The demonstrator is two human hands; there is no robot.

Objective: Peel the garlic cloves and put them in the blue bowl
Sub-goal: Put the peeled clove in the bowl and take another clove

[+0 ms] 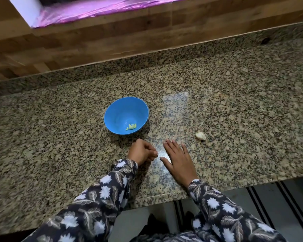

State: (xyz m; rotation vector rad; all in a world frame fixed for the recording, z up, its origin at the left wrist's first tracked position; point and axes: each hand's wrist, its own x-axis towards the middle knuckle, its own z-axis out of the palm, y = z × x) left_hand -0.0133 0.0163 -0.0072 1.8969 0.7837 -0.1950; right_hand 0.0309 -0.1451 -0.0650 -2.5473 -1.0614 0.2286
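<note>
Some peeled cloves (pixel 131 126) sit in the round blue plastic bowl (pixel 112 112); one white garlic piece (pixel 200 136) still waits. On the left hand (pixel 142 152) the fingers curl, and I can't tell if they hold anything; on the right hand (pixel 179 162) the fingers lie flat and empty.

Dim light, countertop (pixel 175 102) glare (edges warped)

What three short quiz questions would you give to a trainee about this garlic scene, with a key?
1. True or false: the blue bowl is empty.
2. Where is the garlic piece? A) inside the bowl; B) on the counter, to the right of the right hand; C) under the right hand.
3. Fill in: the right hand lies ___ on the counter, with its fingers straight.

Key
1. False: a few pale peeled pieces lie at the bottom of the bowl.
2. B
3. flat
</note>
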